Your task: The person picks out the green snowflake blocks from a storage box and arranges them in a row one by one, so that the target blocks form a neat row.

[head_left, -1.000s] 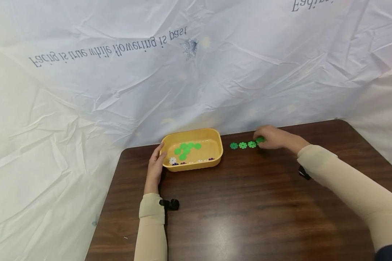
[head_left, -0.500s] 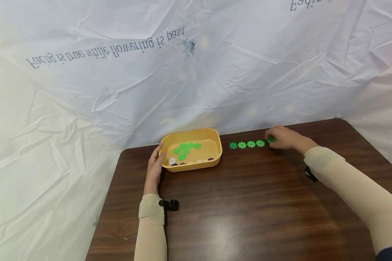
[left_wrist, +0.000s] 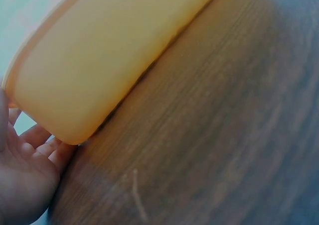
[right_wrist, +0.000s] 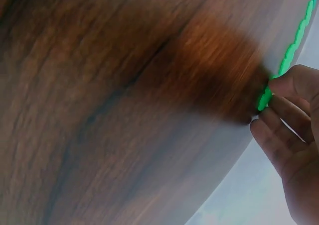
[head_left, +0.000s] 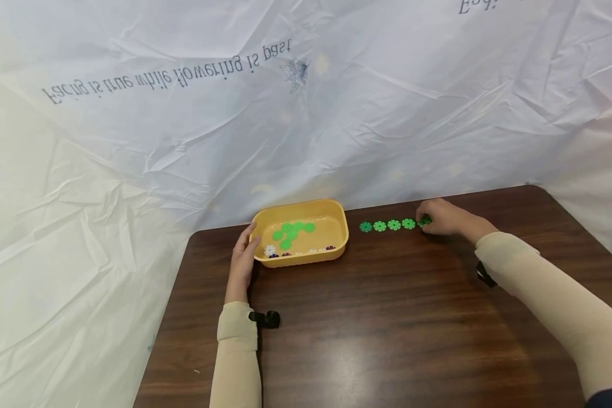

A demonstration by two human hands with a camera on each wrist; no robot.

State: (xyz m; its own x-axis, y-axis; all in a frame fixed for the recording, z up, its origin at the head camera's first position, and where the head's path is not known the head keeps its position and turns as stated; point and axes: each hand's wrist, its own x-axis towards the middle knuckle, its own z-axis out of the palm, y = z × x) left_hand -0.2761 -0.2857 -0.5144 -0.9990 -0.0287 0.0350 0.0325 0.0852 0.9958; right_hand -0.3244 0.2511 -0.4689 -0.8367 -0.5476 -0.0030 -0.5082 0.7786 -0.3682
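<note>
My left hand (head_left: 242, 259) grips the left end of a yellow plastic tray (head_left: 339, 249), thumb over the rim and fingers along the outer wall. In the left wrist view, that hand's fingers (left_wrist: 36, 135) lie against the end of the tray. To the right of the tray, my right hand (head_left: 441, 218) pinches a green snowflake disc (head_left: 425, 220) at the end of a row of flat discs (head_left: 394, 225). Seen from the right wrist, the thumb (right_wrist: 284, 83) and fingers hold the disc (right_wrist: 264, 98) down close to the tabletop. The row's leftmost disc (head_left: 365, 226) is darker green.
Inside the tray are several bright green discs (head_left: 291, 231), a white disc (head_left: 270, 250), and purple and blue ones along its near wall. A white printed cloth (head_left: 306, 141) hangs behind the brown table (head_left: 367, 317), right along its back edge.
My right hand has let go of the fourth disc in the row and moved right with another green one. That disc now sits closer to the row. My left hand stays on the tray.
</note>
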